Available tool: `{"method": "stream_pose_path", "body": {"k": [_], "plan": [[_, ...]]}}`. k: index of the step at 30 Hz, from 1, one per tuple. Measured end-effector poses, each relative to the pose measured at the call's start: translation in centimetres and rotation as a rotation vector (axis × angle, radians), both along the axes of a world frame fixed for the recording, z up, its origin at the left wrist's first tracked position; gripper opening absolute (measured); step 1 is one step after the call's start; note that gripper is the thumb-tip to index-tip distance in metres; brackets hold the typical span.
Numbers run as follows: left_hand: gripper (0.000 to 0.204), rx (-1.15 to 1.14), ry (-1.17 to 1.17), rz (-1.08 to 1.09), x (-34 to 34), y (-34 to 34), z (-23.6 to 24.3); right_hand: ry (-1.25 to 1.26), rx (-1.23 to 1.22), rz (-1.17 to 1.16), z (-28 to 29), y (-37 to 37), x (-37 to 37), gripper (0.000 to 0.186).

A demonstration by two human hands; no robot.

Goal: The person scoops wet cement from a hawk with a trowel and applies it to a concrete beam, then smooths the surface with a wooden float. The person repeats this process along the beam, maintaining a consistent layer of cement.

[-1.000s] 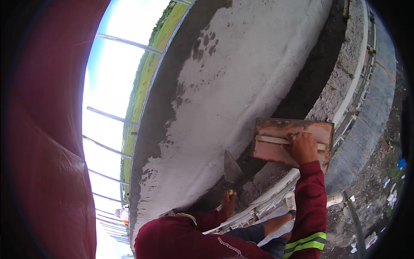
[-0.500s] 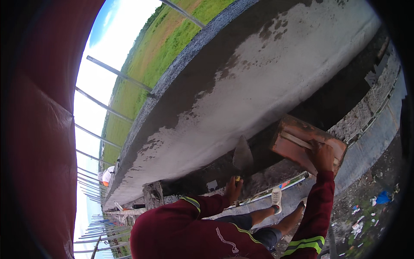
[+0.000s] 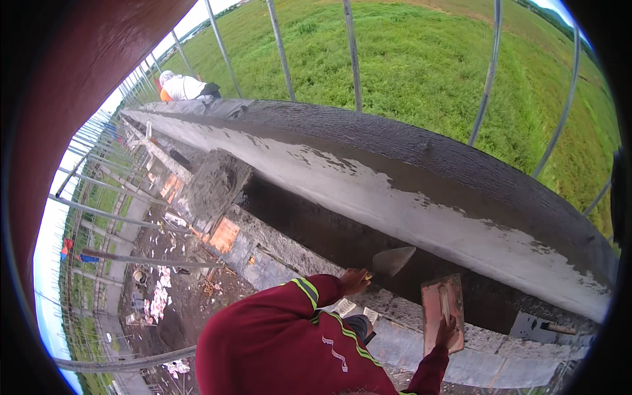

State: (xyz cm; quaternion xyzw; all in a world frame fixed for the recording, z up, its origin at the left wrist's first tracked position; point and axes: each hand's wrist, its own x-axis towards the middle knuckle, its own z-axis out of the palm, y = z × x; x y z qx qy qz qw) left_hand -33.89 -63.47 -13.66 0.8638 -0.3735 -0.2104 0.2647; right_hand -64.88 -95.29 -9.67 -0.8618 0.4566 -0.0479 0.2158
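My left hand [image 3: 354,281] is closed on the handle of a pointed trowel [image 3: 393,261], whose grey blade hangs over the dark channel [image 3: 309,227] and points towards the wall. My right hand [image 3: 447,332] grips the wooden handle of a plastering float [image 3: 432,309], a reddish rectangular board, above the channel's near ledge. Beyond the channel runs a long low wall [image 3: 395,204], pale below with a dark, wet-looking band along its upper part. Neither tool visibly touches the wall.
A heap of grey mortar [image 3: 214,184] sits at the channel's left. A wood-handled flat tool [image 3: 558,328] lies at its right. Upright metal poles [image 3: 352,56] line the wall's far side, before grass. A person in white [image 3: 184,85] leans over the wall far left. Debris-strewn ground [image 3: 171,283] lies below.
My view has swung, so the wall now runs more level and the ground at left shows. Both hands still hold their tools; the trowel blade now points right, the float stands more upright.
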Motion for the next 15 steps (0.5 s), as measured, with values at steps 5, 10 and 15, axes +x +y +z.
{"method": "stream_pose_path", "body": {"k": [5,10,15], "plan": [[0.03,-0.087,-0.096,0.139,-1.5,1.8,2.5,-0.018,-0.039,0.064,-0.7,-0.2,-0.4,0.038],[0.03,-0.055,0.062,0.313,-1.0,4.0,4.9,0.022,0.14,0.08,0.6,-1.0,0.2,0.046],[0.033,-0.041,-0.07,0.369,1.6,7.3,6.1,-0.156,0.17,0.151,1.0,-0.1,3.1,0.038]]}}
